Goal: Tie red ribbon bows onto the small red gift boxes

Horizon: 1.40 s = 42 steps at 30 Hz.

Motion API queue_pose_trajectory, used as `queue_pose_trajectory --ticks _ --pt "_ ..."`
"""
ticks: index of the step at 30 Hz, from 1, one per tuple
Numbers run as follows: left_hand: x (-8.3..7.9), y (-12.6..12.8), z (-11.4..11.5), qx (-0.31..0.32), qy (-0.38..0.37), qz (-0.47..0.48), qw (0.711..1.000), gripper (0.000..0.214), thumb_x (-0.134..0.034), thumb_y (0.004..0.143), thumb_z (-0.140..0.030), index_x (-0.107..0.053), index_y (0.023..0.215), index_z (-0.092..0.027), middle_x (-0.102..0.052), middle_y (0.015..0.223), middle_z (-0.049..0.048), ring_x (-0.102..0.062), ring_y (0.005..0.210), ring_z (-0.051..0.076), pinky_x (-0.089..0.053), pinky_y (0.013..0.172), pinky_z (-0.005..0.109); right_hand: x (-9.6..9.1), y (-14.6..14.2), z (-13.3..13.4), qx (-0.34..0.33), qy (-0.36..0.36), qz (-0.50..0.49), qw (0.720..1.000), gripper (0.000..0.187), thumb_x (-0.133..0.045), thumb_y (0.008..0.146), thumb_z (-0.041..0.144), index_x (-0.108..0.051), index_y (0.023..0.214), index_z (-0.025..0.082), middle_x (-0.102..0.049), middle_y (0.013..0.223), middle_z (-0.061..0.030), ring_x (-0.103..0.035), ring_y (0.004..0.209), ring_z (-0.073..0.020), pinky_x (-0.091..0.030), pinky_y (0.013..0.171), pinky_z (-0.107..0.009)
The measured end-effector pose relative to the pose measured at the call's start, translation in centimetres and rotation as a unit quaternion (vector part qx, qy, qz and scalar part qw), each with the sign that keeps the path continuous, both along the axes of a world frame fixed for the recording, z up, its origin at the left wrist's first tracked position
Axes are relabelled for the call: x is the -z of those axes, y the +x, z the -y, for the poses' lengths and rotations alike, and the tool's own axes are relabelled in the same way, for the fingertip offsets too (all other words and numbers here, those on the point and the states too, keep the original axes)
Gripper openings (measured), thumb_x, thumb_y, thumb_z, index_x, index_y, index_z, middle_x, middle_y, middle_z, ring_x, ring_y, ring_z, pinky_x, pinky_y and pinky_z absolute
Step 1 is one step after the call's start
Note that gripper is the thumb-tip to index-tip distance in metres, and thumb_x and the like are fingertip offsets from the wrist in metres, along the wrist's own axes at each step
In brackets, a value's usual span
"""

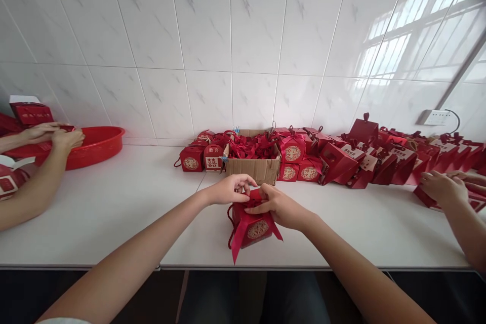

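Observation:
A small red gift box point(243, 225) with a gold round emblem stands on the white table in front of me. A red ribbon point(239, 240) lies over its top, and its two tails hang down the front. At the box's left side hangs a dark red cord handle point(230, 228). My left hand point(232, 190) pinches the ribbon at the top, fingers bent. From the other side my right hand point(275, 205) also has the ribbon between thumb and fingers. The knot itself is mostly hidden by my fingers.
Behind the box stands a cardboard box point(252, 169) of red ribbons, with red gift boxes point(192, 158) on both sides. Many more bags point(398, 162) line the right. A red basin point(102, 149) and another person's hands point(68, 136) are left; a co-worker's hand point(446, 187) is right.

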<state>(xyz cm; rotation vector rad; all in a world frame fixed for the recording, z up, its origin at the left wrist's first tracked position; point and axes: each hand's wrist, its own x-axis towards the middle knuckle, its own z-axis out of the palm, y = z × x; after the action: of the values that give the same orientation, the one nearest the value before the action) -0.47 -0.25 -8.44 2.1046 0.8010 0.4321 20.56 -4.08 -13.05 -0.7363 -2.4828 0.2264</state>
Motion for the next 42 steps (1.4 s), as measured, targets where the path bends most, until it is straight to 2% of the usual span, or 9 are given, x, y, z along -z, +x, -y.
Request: queue_pose_trajectory --ticks 3,8,14,21,27,31,36,39,42 --pt "-0.3 0.0 0.0 -0.007 -0.014 -0.016 1.000 0.032 -0.060 0.075 -0.032 -0.057 0.103 -0.018 -0.052 0.074 -0.0015 -0.047 0.064 0.011 -0.038 0.060 0.025 -0.1 0.1 0.1 0.004 -0.005 0.008 1.000 0.028 -0.048 0.091 0.028 -0.067 0.111 0.032 -0.041 0.084 -0.0048 -0.041 0.080 -0.0175 -0.043 0.071 -0.033" --pt "-0.5 0.1 -0.1 -0.002 0.008 -0.047 0.999 0.033 -0.063 0.073 -0.034 -0.058 0.101 -0.019 -0.050 0.070 -0.0035 -0.045 0.060 0.010 -0.036 0.057 0.024 -0.2 0.1 0.2 0.008 -0.013 0.016 1.000 0.030 -0.044 0.092 0.027 -0.067 0.111 0.032 -0.041 0.085 -0.0048 -0.039 0.079 -0.0170 -0.041 0.070 -0.033" --pt "-0.7 0.0 -0.2 0.020 -0.062 -0.059 0.996 0.039 -0.061 0.076 -0.036 -0.055 0.110 -0.018 -0.059 0.071 -0.0008 -0.053 0.065 0.013 -0.040 0.060 0.026 -0.2 0.1 0.1 0.014 -0.004 0.037 0.999 0.030 -0.047 0.091 0.023 -0.067 0.112 0.032 -0.036 0.079 -0.0030 -0.036 0.076 -0.0167 -0.038 0.068 -0.031" --pt "-0.9 0.1 0.2 0.019 -0.024 -0.111 0.993 0.021 -0.057 0.077 -0.031 -0.058 0.093 -0.018 -0.064 0.064 -0.0004 -0.055 0.064 0.014 -0.038 0.058 0.024 -0.3 0.1 0.1 0.013 0.007 0.033 0.999 0.033 -0.041 0.091 0.018 -0.070 0.107 0.027 -0.033 0.077 -0.0026 -0.034 0.072 -0.0157 -0.039 0.065 -0.029" --pt "-1.2 -0.2 0.4 -0.010 -0.015 -0.060 0.998 0.028 -0.064 0.073 -0.035 -0.055 0.095 -0.019 -0.063 0.079 0.0010 -0.056 0.076 0.015 -0.043 0.069 0.027 -0.3 0.1 0.0 0.018 0.022 0.046 0.999 0.033 -0.043 0.090 0.016 -0.070 0.105 0.027 -0.032 0.077 -0.0021 -0.035 0.073 -0.0156 -0.038 0.064 -0.028" --pt "-1.2 -0.5 0.1 -0.015 -0.032 -0.077 0.996 0.036 -0.068 0.069 -0.039 -0.053 0.094 -0.018 -0.058 0.072 -0.0018 -0.053 0.066 0.013 -0.041 0.062 0.026 -0.3 0.1 0.0 0.025 0.017 0.057 0.998 0.036 -0.043 0.089 0.011 -0.070 0.105 0.028 -0.030 0.078 -0.0013 -0.034 0.073 -0.0152 -0.036 0.064 -0.027" --pt "-0.5 -0.3 -0.2 -0.023 0.013 -0.069 0.997 0.035 -0.065 0.071 -0.044 -0.054 0.092 -0.018 -0.057 0.066 -0.0027 -0.048 0.061 0.012 -0.038 0.060 0.025 -0.2 0.1 -0.1 0.014 0.010 0.041 0.999 0.034 -0.045 0.090 0.014 -0.070 0.105 0.030 -0.029 0.078 -0.0011 -0.033 0.073 -0.0154 -0.035 0.063 -0.027" --pt "-0.1 -0.2 -0.4 -0.022 0.059 -0.064 0.996 0.031 -0.064 0.072 -0.041 -0.055 0.091 -0.018 -0.054 0.066 -0.0029 -0.045 0.061 0.011 -0.036 0.061 0.025 0.0 0.1 -0.1 0.009 0.012 0.034 0.999 0.032 -0.045 0.091 0.016 -0.069 0.107 0.030 -0.029 0.078 -0.0013 -0.034 0.073 -0.0156 -0.035 0.063 -0.028" --pt "0.0 -0.2 -0.3 -0.025 0.075 -0.070 0.994 0.029 -0.063 0.072 -0.039 -0.056 0.092 -0.018 -0.052 0.066 -0.0033 -0.041 0.060 0.011 -0.034 0.059 0.024 0.1 0.2 -0.2 0.009 0.014 0.028 0.999 0.032 -0.045 0.091 0.018 -0.070 0.106 0.029 -0.030 0.078 -0.0014 -0.035 0.073 -0.0155 -0.036 0.063 -0.028"
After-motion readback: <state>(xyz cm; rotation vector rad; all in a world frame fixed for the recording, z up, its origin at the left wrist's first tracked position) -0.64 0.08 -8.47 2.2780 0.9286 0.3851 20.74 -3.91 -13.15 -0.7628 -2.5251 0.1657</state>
